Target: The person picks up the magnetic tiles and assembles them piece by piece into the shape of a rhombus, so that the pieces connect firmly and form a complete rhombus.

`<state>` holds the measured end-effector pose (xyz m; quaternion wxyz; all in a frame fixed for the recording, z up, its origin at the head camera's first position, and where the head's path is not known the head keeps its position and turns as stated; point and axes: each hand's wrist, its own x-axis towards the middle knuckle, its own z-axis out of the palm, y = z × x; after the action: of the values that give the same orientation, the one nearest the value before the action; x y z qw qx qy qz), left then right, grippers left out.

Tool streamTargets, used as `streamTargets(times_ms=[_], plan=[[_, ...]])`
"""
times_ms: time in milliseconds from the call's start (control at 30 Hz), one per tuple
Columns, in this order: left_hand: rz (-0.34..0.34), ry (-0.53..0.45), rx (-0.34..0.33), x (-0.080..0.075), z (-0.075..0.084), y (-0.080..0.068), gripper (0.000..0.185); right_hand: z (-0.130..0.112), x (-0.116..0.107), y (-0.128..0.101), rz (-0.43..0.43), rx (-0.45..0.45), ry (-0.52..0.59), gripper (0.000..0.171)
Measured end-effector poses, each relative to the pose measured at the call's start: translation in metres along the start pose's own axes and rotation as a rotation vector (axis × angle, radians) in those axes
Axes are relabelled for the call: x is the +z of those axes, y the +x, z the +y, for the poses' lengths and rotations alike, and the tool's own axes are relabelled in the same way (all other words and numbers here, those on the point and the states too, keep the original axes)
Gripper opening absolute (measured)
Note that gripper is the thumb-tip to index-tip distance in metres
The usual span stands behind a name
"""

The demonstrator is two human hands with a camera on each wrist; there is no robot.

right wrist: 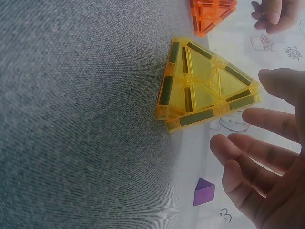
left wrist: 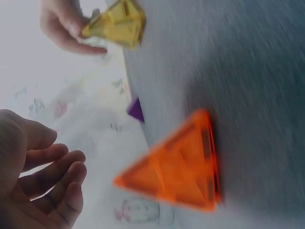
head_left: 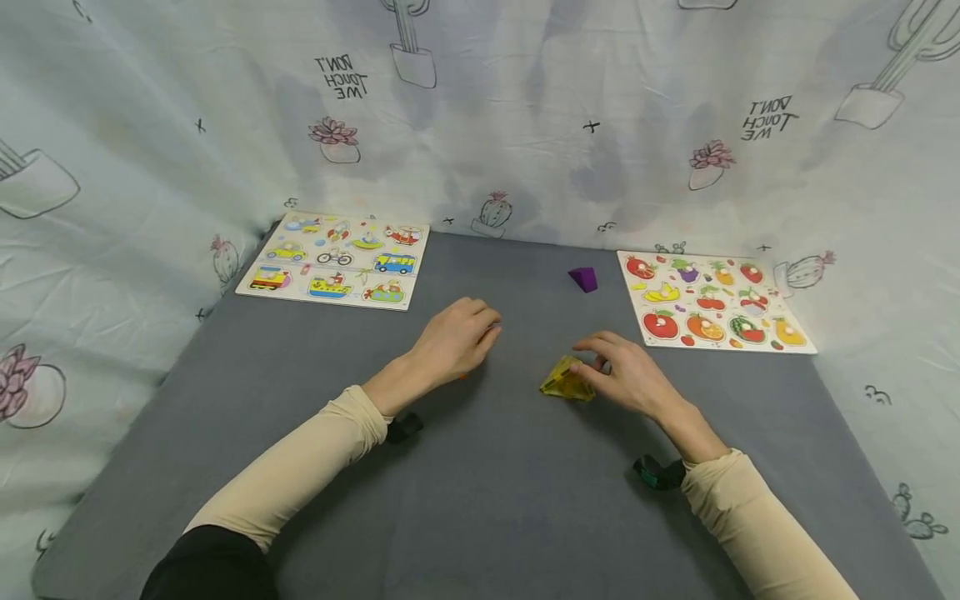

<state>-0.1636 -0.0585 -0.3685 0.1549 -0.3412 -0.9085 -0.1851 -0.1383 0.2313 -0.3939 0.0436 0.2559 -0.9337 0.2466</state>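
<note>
A yellow translucent tile pyramid (head_left: 566, 381) (right wrist: 205, 86) stands on the grey table (head_left: 487, 500). My right hand (head_left: 594, 360) (right wrist: 257, 152) is right beside it with straight, spread fingers, its fingertips at the pyramid's far side. An orange tile pyramid (left wrist: 176, 167) (right wrist: 212, 14) sits under my left hand (head_left: 480, 327) (left wrist: 57, 181), whose fingers hang loosely curled above it and hold nothing. In the head view that hand hides nearly all of the orange pyramid. A small purple pyramid (head_left: 583, 279) (left wrist: 136, 109) (right wrist: 204, 192) lies farther back.
A vehicle peg puzzle board (head_left: 337, 258) lies at the back left and a fruit peg puzzle board (head_left: 712, 300) at the back right. Cactus-print cloth (head_left: 525, 125) walls the table on three sides.
</note>
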Motion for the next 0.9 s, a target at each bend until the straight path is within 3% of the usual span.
streamTargets(times_ms=[200,367,900], plan=[[-0.021,-0.007,-0.121,-0.007,-0.020,-0.008,0.019,0.000,0.000,0.002,0.015,-0.044,0.005,0.027],[-0.061,-0.002,-0.172,-0.003,-0.029,-0.014,0.023,0.001,0.002,0.004,0.008,-0.078,0.008,0.021],[-0.065,-0.035,-0.185,0.008,-0.033,-0.017,0.016,0.006,0.007,0.006,0.063,-0.200,0.055,0.012]])
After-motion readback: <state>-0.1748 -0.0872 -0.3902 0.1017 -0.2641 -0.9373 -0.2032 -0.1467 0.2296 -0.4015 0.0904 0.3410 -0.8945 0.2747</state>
